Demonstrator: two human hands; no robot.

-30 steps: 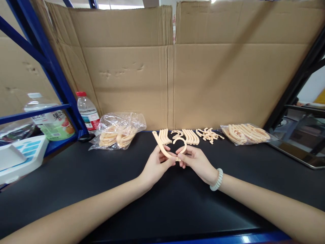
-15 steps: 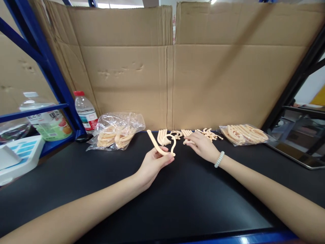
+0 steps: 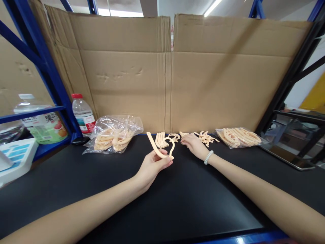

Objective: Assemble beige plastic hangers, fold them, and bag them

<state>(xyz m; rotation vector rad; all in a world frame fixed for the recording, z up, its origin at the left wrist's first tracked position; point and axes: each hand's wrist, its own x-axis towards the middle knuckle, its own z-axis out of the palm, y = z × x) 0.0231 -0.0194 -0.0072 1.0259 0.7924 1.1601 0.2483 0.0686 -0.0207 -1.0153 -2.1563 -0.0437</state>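
Where the brown cardboard wall (image 3: 167, 84) ends on the left: white and blue box (image 3: 15, 159), big clear bottle with a green label (image 3: 42, 127), then a small water bottle with a red cap (image 3: 83, 115), all by the blue rack post. Further right along the wall's foot, on the black table (image 3: 177, 203), a crumpled clear plastic bag of peach curved strips (image 3: 114, 135).

Before the wall's middle seam, left hand (image 3: 152, 167) raised off the table, thumb and fingers closed on a peach plastic arm with a round hook at its end (image 3: 158, 149), held tilted, long end pointing up and left. Just behind it, at the wall's foot, a neat row of loose peach curved strips (image 3: 160, 139).

Right of the seam, right hand (image 3: 194, 145), pale bead bracelet (image 3: 208, 157) at the wrist, stretched palm down with fingertips at the strips lying there; closed on one or not, cannot tell. Beside it a small heap of peach hook pieces (image 3: 205, 137), then a second clear bag of peach strips (image 3: 238, 136), and a metal tray (image 3: 289, 157) past the wall's right end.

Judged as a fetching step: one joined piece kept ready, another part sought. Calls for a fine pinch on a single thin strip without scattering its neighbours.
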